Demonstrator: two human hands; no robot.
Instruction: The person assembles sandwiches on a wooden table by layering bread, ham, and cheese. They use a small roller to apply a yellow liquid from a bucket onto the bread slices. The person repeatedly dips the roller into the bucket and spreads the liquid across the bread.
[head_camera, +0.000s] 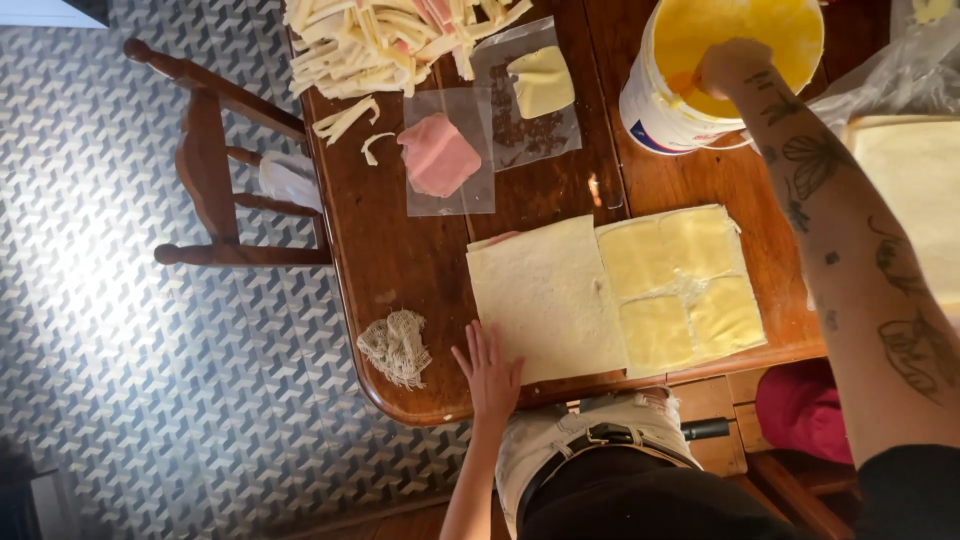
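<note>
Head view looked straight down on a dark wooden table (400, 260) where a sandwich was being built. The right hand (733, 66) was sunk into a white tub (655, 110) of yellow spread, fingers curled down into it; whether it gripped a knife or scooped bare I could not tell, since the fingertips were buried. The left hand (490, 372) lay flat and spread wide on the near corner of the plain bread sheet (545, 300), holding nothing, only pinning it.

To do this step well, I judged the right hand should lift out a modest amount of spread, clear the tub's rim cleanly and carry it low across to the bread, so none dropped on the wood. The left palm should hold its light pressure so the sheet did not slide toward the table edge, which it slightly overhung.

The bread sheet was pale, thin, roughly square and uncoated, with a hint of pink showing under its far left corner. Touching its right side lay the buttered bread sheet (685, 290), glossy yellow with a thicker smear near the middle. Beyond them sat a ham slice (438, 155) on clear film, a cheese slice (541, 82) on another film, and a pile of crust strips (380, 40). A tangle of netting (397, 347) lay near the left hand.
</note>
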